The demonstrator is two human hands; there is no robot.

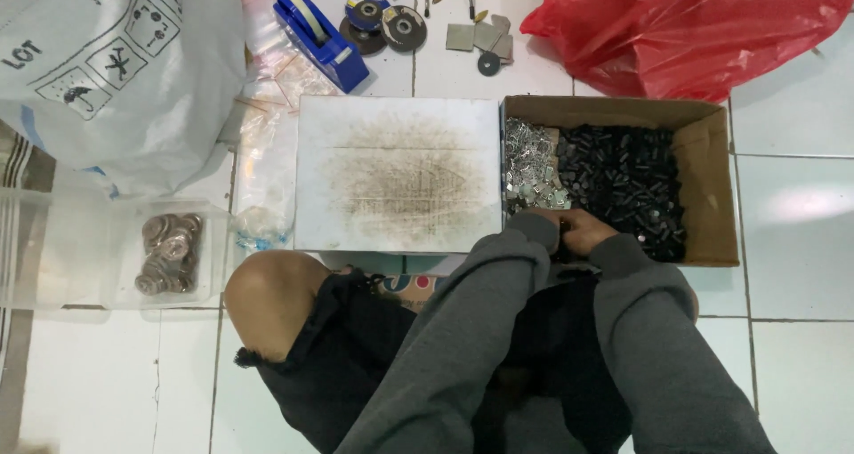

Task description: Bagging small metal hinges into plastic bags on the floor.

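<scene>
Resting in the cardboard box point(712, 178), black parts point(627, 178) beside hands point(578, 232)

A single head-worn camera looks steeply down from above at the tiled floor point(801, 374), fairly near, with the person's knee point(267, 289) at lower left and cardboard box point(707, 187) at centre right.

Both hands point(569, 232) meet inside the cardboard box point(712, 187) of small parts point(623, 174).
</scene>
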